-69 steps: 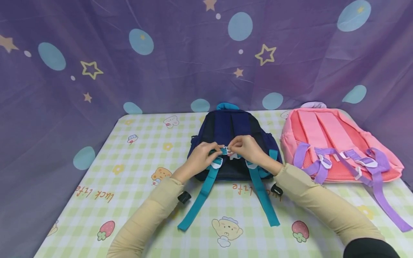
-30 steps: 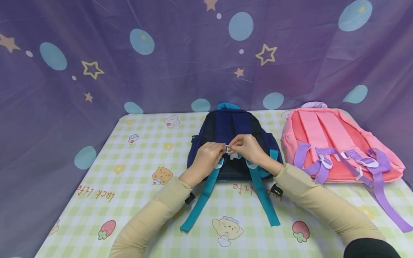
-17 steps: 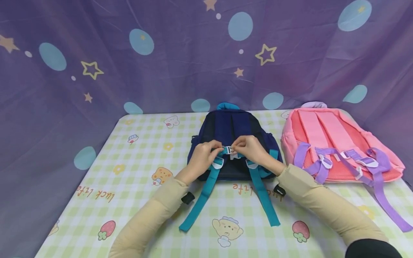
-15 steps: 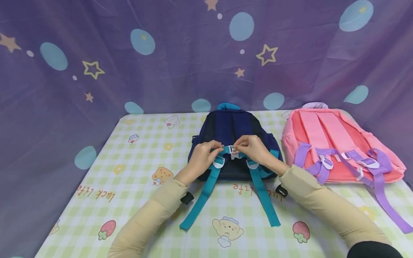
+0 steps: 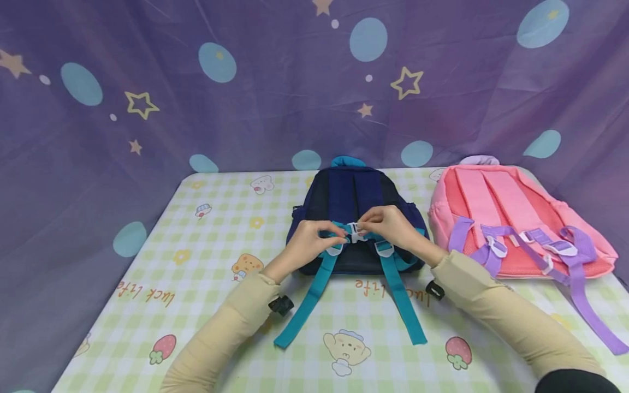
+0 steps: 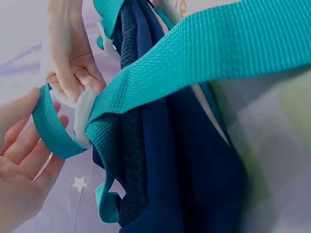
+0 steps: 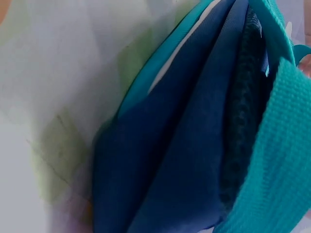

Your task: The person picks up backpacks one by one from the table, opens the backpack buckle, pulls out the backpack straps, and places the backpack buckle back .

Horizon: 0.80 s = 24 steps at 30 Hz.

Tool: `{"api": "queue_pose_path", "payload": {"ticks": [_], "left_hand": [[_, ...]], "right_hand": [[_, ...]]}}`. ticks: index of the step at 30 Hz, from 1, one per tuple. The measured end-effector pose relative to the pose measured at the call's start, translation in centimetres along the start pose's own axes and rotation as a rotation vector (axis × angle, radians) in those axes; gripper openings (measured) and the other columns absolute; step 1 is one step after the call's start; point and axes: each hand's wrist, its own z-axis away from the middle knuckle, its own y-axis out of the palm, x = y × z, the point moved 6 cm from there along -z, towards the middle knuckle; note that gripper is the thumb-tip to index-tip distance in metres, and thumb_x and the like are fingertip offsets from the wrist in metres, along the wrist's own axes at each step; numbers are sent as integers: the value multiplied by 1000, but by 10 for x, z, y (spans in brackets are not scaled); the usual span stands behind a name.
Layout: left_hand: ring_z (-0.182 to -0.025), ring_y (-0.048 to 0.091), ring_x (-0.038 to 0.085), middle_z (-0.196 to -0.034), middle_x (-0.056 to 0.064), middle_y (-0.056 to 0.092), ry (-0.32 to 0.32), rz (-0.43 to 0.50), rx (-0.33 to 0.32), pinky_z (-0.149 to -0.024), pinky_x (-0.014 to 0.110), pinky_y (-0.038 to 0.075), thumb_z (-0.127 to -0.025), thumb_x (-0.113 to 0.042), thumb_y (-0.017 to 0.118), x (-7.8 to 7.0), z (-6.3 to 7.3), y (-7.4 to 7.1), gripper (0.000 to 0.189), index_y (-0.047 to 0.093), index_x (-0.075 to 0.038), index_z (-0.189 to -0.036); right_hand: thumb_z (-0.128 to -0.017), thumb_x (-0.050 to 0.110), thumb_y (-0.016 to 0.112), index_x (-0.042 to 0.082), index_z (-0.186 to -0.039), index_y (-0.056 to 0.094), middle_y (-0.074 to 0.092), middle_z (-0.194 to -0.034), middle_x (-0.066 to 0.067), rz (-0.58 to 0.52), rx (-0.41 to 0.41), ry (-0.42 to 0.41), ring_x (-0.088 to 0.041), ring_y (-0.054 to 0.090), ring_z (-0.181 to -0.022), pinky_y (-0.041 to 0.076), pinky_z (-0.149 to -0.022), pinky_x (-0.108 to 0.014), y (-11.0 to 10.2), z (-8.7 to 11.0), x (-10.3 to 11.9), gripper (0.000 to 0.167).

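Note:
A dark navy backpack (image 5: 344, 191) lies on the table with its strap side up. Teal webbing straps cross its lower part, with a white plastic buckle (image 5: 355, 233) at the middle. My left hand (image 5: 310, 240) pinches the short teal strap (image 6: 53, 128) left of the buckle, its thumb at the strap's edge in the left wrist view. From the other side my right hand (image 5: 390, 226) pinches the buckle with thumb and fingertips. Whether the buckle's halves are locked I cannot tell. In the right wrist view the backpack's side (image 7: 180, 145) fills most of the frame.
On the right lies a pink backpack (image 5: 511, 202) with purple straps (image 5: 582, 295), close to my right forearm. Two loose teal strap ends (image 5: 304, 308) hang toward the near edge. A checked cloth (image 5: 206, 305) covers the table; a purple curtain (image 5: 295, 98) hangs behind.
A second ago the left fingers covered part of the buckle; they have drawn back onto the strap. The right hand has shifted slightly right, and the white buckle shows more fully between the hands.

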Motion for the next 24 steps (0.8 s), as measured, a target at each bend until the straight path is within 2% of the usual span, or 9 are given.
{"api": "queue_pose_path", "payload": {"ticks": [9, 17, 24], "left_hand": [[-89, 68, 24, -94, 13, 73, -25, 105, 53, -73, 28, 55, -85, -4, 74, -2, 1, 4, 10, 75, 1, -93], [-94, 67, 22, -96, 13, 72, 18, 147, 112, -78, 32, 55, -85, -3, 73, -6, 3, 11, 12, 74, 3, -96], [-97, 66, 25, -101, 14, 72, -17, 168, 101, -79, 32, 55, -86, -3, 73, -4, 2, 9, 15, 73, 4, -100]], "right_hand": [[-93, 2, 65, -9, -99, 70, 72, -92, -20, -27, 50, 18, -31, 71, -83, 57, -74, -40, 0, 0, -4, 14], [-92, -2, 63, -11, -103, 69, 71, -96, -22, -22, 80, 20, -33, 71, -86, 57, -77, -40, 0, 1, -3, 15], [-91, -2, 65, -9, -100, 70, 72, -94, -20, 18, 89, -18, -31, 70, -86, 57, -74, -34, -1, 2, -3, 13]]}}
